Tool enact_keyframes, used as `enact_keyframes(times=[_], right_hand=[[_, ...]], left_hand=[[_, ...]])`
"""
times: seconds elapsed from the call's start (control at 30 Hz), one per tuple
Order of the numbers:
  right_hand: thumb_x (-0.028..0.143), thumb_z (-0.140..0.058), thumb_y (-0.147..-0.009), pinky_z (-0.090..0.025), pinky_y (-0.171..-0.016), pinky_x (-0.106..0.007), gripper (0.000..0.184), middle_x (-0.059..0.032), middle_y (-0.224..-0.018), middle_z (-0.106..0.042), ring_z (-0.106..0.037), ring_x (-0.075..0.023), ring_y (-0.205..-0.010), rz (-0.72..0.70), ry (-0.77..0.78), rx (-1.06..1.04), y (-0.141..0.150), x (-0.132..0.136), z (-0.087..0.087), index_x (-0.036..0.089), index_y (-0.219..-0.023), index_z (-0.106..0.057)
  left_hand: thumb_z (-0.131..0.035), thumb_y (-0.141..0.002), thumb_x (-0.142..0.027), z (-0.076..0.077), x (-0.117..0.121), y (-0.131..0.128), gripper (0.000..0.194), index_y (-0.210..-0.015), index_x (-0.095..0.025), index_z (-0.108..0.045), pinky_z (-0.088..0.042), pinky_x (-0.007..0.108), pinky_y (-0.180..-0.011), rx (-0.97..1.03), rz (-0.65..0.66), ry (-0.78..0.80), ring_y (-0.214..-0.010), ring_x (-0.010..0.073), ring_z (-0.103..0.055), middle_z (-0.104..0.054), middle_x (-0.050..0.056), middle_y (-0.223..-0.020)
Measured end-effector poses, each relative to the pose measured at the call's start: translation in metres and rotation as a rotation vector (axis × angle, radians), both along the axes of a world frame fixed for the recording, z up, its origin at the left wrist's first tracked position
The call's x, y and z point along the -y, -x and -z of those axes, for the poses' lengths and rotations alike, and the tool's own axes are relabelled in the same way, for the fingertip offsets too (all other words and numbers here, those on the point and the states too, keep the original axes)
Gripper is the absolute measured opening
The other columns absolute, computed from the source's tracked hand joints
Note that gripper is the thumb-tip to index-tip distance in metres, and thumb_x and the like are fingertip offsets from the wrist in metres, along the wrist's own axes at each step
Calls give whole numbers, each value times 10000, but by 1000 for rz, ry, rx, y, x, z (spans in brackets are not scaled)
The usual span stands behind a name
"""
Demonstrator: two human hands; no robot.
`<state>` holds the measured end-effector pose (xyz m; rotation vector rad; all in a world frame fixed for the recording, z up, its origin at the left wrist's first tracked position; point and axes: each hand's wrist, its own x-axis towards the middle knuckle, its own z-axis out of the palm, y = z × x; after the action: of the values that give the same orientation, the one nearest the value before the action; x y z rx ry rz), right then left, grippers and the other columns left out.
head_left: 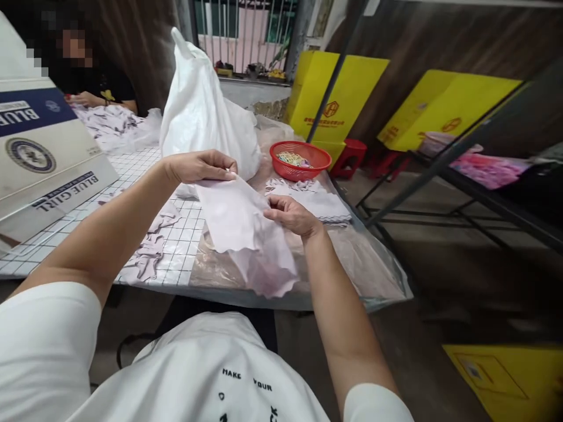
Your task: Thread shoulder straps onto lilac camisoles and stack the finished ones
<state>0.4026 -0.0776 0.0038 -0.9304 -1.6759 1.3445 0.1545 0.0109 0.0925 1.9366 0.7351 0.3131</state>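
A thin, pale pink piece of fabric (233,217) with a wavy lower edge hangs between my two hands above the table. My left hand (204,166) pinches its upper left edge between thumb and fingers. On the other side, my right hand (292,215) grips the upper right edge. The lower part of the cloth droops in folds near the table's front edge. A stack of similar pale fabric pieces (328,206) lies just beyond my right hand. More crumpled pale pieces (152,249) rest on the checked cover, left of the held cloth.
A large white sack (197,111) stands behind my hands, with a red plastic basket (301,161) to its right. A cardboard box (48,152) occupies the table's left side. Another person (92,88) sits at the far left. Yellow boxes (334,94) and a metal rack (431,170) stand right.
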Motion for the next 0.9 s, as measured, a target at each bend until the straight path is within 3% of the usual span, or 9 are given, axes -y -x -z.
enact_keyframes(times=[0.13,0.3,0.43,0.57,0.67,0.77,0.83,0.9], right_hand=[[541,-794,-658,-424,-603,-226,455,4,-761,-617,-536,-129,-664,80,136,50,-30,33,17,160,-860,-650],[573,-720,-711,-331,-571,-216,427,41,-632,-491,-407,-94,-592,207,55,136,-39,47,24,165,-714,-593],[556,-690,-747,-320,-599,-226,413,42,-641,-472,-387,-93,-610,186,6,219,-36,42,16,162,-685,-582],[559,-692,-739,-349,-607,-230,402,34,-673,-521,-438,-107,-627,226,20,198,-30,16,17,172,-732,-585],[540,-658,-761,-413,-646,-252,368,12,-744,-577,-503,-133,-675,285,32,265,-21,-11,32,180,-815,-606],[437,-664,-757,-473,-792,-321,282,-41,-885,-616,-568,-181,-820,514,-91,521,-13,-22,55,181,-871,-630],[396,-661,-771,-478,-850,-348,242,-70,-957,-613,-585,-199,-872,630,-155,696,-8,-14,73,185,-886,-632],[423,-645,-804,-490,-831,-351,261,-82,-992,-612,-600,-208,-869,633,-132,817,-2,6,90,192,-922,-624]], left_hand=[[-789,-705,-529,13,-9,27,397,-707,-174,-611,-322,190,-407,-1,30,24,-457,66,-398,-463,-19,-527],[-827,-599,-523,31,-13,63,397,-648,-173,-645,-496,310,-564,92,86,60,-590,179,-571,-611,75,-637],[-807,-582,-530,54,-15,88,415,-577,-183,-579,-508,397,-650,350,38,116,-666,244,-601,-620,110,-679],[-768,-596,-523,80,-25,106,419,-616,-199,-503,-447,334,-569,399,-163,165,-536,168,-494,-497,30,-559],[-708,-619,-525,99,-33,112,383,-693,-193,-530,-463,325,-622,217,-355,0,-604,161,-506,-529,25,-642],[-677,-671,-478,122,-29,109,330,-754,-182,-556,-479,340,-709,-4,-519,-245,-731,187,-536,-577,48,-762],[-626,-759,-460,141,-15,102,293,-818,-178,-574,-491,346,-749,-91,-471,-386,-796,198,-554,-602,62,-840],[-577,-834,-455,162,4,90,285,-895,-177,-595,-506,354,-780,-175,-301,-505,-853,207,-577,-622,74,-929]])
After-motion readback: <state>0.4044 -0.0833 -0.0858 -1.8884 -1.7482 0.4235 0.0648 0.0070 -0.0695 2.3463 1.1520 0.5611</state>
